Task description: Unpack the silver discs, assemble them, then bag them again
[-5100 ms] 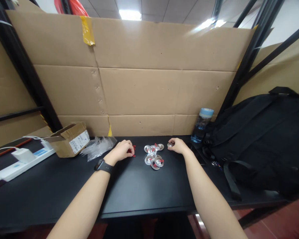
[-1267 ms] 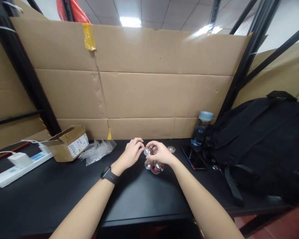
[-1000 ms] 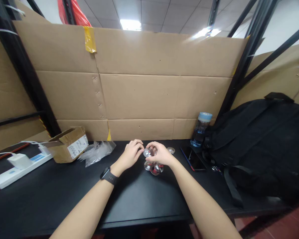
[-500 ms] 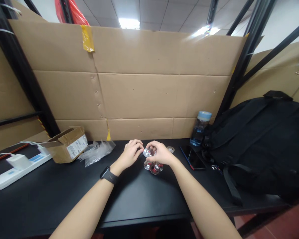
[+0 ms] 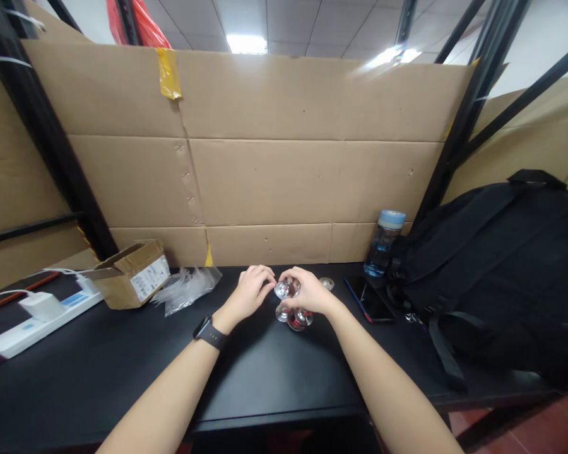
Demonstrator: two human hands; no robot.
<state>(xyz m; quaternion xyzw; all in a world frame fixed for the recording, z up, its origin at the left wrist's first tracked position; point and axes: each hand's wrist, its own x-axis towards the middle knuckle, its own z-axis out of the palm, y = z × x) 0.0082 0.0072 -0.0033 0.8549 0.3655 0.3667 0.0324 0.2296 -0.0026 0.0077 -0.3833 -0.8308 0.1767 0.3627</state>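
Several small, shiny, round clear pieces (image 5: 299, 320), some with red in them, lie bunched together on the black table (image 5: 265, 372). My right hand (image 5: 308, 291) is above them, its thumb and fingers closed round one clear round piece (image 5: 283, 289). Just left of that piece is my left hand (image 5: 254, 290), fingers bent and thumb close to the fingertips; whether anything is pinched there is too small to tell. Another clear disc (image 5: 327, 284) lies behind my right hand, on its right side.
On the left are a white power strip (image 5: 42, 325), an open cardboard box (image 5: 130, 277) and clear plastic bags (image 5: 189, 291). A phone (image 5: 369, 299), a water bottle (image 5: 383, 244) and a black backpack (image 5: 497, 271) stand or lie at right. Cardboard (image 5: 265, 183) walls the back.
The whole view has shifted slightly, with things appearing a little further right. Both hands keep nearly the same pose around the held piece.
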